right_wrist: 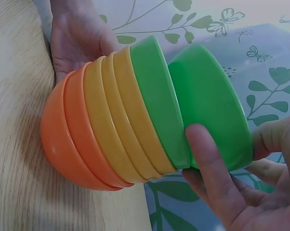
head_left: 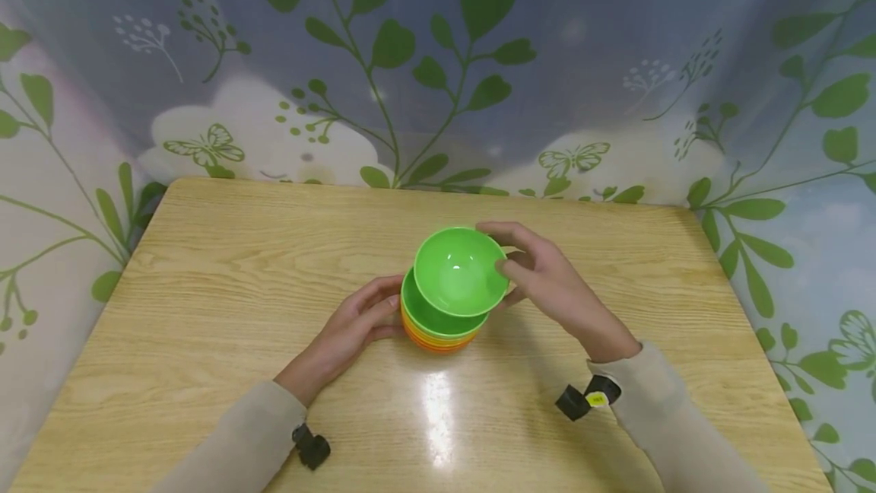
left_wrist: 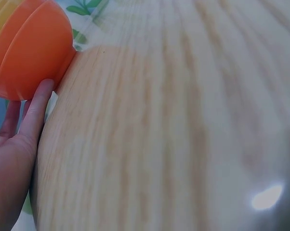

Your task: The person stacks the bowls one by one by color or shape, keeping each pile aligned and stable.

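Observation:
A light green bowl [head_left: 460,268] is tilted above a stack of bowls, its lower edge inside or close over the topmost one. My right hand [head_left: 547,276] pinches its right side, thumb at the rim and fingers underneath. The stack has another green bowl [right_wrist: 154,101] on top, then yellow bowls [right_wrist: 121,113] and orange bowls [right_wrist: 63,139] at the bottom, all nested upright on the table. My left hand [head_left: 356,326] rests against the left side of the stack; in the left wrist view an extended finger [left_wrist: 38,103] touches the lowest orange bowl.
The wooden table [head_left: 260,249] spreads around the stack, its back edge meeting a leaf-and-butterfly patterned curtain [head_left: 411,82]. Dark wrist cameras, such as the right one [head_left: 582,399], sit on both sleeves.

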### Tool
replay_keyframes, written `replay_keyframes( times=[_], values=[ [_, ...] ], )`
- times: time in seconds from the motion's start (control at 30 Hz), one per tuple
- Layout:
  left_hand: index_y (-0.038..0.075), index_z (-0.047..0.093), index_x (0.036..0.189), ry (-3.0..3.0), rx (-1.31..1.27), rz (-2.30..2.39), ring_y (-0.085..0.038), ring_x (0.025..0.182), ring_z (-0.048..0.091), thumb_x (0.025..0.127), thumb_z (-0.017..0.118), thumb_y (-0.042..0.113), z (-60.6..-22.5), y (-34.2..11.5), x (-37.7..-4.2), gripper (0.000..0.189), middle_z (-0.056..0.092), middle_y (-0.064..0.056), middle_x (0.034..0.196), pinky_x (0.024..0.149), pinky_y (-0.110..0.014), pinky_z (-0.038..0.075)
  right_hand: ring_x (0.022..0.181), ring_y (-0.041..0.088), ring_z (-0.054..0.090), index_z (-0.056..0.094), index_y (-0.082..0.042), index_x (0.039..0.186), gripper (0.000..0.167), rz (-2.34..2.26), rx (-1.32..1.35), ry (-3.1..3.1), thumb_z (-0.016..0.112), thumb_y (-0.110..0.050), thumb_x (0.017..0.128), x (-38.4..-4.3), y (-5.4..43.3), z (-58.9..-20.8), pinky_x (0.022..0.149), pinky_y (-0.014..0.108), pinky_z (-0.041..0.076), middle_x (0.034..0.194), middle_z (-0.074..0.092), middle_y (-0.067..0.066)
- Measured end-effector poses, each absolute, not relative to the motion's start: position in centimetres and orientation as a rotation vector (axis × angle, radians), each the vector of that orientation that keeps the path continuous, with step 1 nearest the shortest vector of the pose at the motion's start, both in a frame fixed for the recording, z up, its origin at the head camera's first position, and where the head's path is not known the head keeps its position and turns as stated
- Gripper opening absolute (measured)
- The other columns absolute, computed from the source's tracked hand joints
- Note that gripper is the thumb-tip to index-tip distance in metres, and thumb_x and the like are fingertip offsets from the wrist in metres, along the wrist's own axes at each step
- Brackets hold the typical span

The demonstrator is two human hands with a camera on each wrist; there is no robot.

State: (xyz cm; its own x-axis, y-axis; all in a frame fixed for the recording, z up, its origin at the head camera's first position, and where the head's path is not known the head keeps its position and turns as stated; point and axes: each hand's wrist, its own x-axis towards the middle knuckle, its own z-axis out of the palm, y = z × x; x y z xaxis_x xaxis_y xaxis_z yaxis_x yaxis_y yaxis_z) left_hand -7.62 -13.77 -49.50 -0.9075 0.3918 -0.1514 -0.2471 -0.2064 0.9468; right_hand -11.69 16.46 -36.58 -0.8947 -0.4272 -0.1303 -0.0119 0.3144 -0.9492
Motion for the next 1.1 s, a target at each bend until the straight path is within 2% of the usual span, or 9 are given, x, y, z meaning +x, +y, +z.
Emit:
replay_keyframes(
  times=[0.2, 0.3, 0.4, 0.63, 0.87, 1.1],
  values=[
    [0.001, 0.047, 0.160, 1.656, 0.160, 2.158, -0.016, 0.127, 0.068, 0.115, 0.055, 0.020, -49.4, -13.8, -7.6, 0.050, 0.047, -0.022, 0.165, 0.103, -0.043, 0.065, 0.113, 0.039, 0.075, 0.051, -0.008, 0.160, 0.052, -1.572, -0.416, 2.237, 0.052, -0.005, 0.108, -11.5, 16.1, -36.5, 0.067, 0.047, 0.070, 0.160, 0.053, 0.020],
    [0.001, 0.047, 0.161, 1.657, 0.152, 2.158, -0.015, 0.127, 0.068, 0.115, 0.056, 0.019, -49.4, -13.8, -7.6, 0.050, 0.047, -0.022, 0.165, 0.102, -0.043, 0.065, 0.114, 0.039, 0.075, 0.053, -0.009, 0.159, 0.051, -1.546, -0.408, 2.246, 0.053, -0.006, 0.108, -11.4, 15.8, -36.6, 0.066, 0.050, 0.069, 0.159, 0.055, 0.018],
    [0.001, 0.046, 0.161, 1.655, 0.152, 2.158, -0.015, 0.128, 0.067, 0.115, 0.056, 0.019, -49.4, -13.8, -7.6, 0.051, 0.047, -0.022, 0.166, 0.102, -0.043, 0.065, 0.119, 0.039, 0.074, 0.055, -0.011, 0.158, 0.051, -1.512, -0.406, 2.267, 0.053, -0.006, 0.107, -11.3, 15.5, -36.7, 0.065, 0.054, 0.069, 0.159, 0.056, 0.016],
    [0.001, 0.047, 0.161, 1.653, 0.158, 2.161, -0.017, 0.129, 0.067, 0.114, 0.058, 0.020, -49.5, -13.8, -7.7, 0.052, 0.047, -0.022, 0.166, 0.102, -0.043, 0.065, 0.129, 0.044, 0.069, 0.057, -0.016, 0.156, 0.051, -1.481, -0.437, 2.298, 0.052, -0.005, 0.107, -11.2, 15.2, -37.2, 0.060, 0.048, 0.068, 0.160, 0.056, 0.013],
    [0.001, 0.046, 0.161, 1.656, 0.164, 2.164, -0.016, 0.128, 0.068, 0.114, 0.057, 0.020, -49.5, -13.8, -7.6, 0.052, 0.048, -0.024, 0.164, 0.102, -0.042, 0.065, 0.136, 0.048, 0.063, 0.055, -0.015, 0.158, 0.051, -1.483, -0.442, 2.298, 0.051, -0.005, 0.108, -11.1, 15.1, -37.8, 0.063, 0.058, 0.068, 0.161, 0.055, 0.016],
    [0.000, 0.047, 0.161, 1.650, 0.173, 2.163, -0.016, 0.129, 0.067, 0.114, 0.057, 0.020, -49.6, -13.8, -7.6, 0.051, 0.046, -0.022, 0.166, 0.103, -0.043, 0.065, 0.138, 0.049, 0.061, 0.054, -0.018, 0.159, 0.051, -1.474, -0.427, 2.285, 0.049, -0.007, 0.109, -11.0, 15.0, -38.4, 0.065, 0.060, 0.068, 0.161, 0.055, 0.014]
  ],
)
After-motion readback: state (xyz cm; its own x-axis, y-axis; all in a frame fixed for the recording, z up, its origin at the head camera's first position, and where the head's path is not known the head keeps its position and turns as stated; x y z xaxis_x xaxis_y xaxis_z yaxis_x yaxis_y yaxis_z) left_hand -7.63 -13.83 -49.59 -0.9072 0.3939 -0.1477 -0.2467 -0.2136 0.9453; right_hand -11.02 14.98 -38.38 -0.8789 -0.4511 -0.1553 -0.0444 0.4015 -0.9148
